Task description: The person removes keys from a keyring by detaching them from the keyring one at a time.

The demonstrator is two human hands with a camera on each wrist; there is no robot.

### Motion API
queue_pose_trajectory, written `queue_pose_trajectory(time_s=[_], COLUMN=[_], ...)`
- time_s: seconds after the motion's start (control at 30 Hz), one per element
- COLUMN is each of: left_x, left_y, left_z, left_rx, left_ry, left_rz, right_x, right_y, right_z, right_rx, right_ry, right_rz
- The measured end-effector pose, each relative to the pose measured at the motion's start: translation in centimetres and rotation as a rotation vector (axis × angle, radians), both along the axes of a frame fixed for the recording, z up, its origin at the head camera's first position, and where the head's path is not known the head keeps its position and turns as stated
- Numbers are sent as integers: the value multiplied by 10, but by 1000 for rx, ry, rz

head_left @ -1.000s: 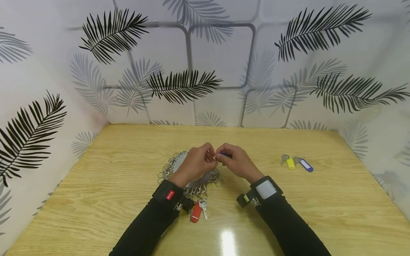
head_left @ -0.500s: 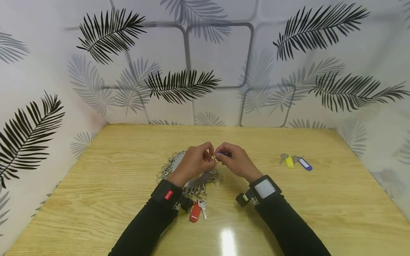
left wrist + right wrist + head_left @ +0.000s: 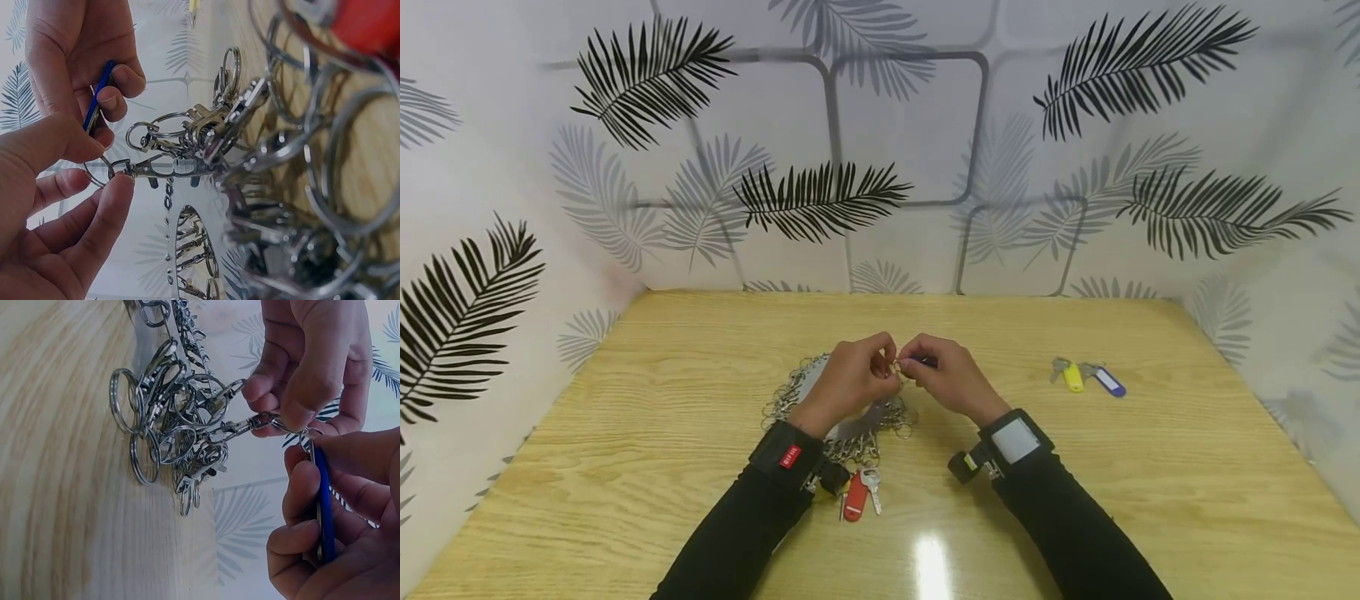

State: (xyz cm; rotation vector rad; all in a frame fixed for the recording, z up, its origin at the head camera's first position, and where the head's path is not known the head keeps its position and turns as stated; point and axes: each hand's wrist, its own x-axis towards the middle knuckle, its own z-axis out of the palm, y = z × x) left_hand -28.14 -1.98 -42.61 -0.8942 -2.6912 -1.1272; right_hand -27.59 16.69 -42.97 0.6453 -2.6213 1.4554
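Observation:
My left hand (image 3: 848,382) pinches a split key ring (image 3: 95,174) by a swivel clasp (image 3: 150,167), between thumb and fingertips. My right hand (image 3: 951,372) holds a blue key tag (image 3: 323,503) on edge in its curled fingers, its end against that ring. Whether the tag's own loop is on the ring I cannot tell. The clasp joins a round silvery plate (image 3: 853,427) hung with many clasps and rings (image 3: 147,425), partly hidden under my left hand. Near my left wrist lie a red key tag (image 3: 854,498) and a silver key (image 3: 872,483).
To the right on the wooden table (image 3: 1150,467) lie a yellow key tag (image 3: 1072,377) and a blue-and-white key tag (image 3: 1108,381), with keys beside them. A leaf-patterned backdrop (image 3: 910,242) rises behind the table and on both sides.
The head view has drifted slightly, so everything sits a little further left. Both hands stay together at the ring, with only small finger movement.

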Motion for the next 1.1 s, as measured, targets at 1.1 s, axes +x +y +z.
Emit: queue_pose_trajectory(time_s=[1.1], left_x=[3], left_y=[7], left_z=[3], left_rx=[-48], left_ry=[-102], left_rz=[-18], right_x=[1], right_y=[0], right_z=[0], right_rx=[26], right_ry=[-48], right_rz=[-74])
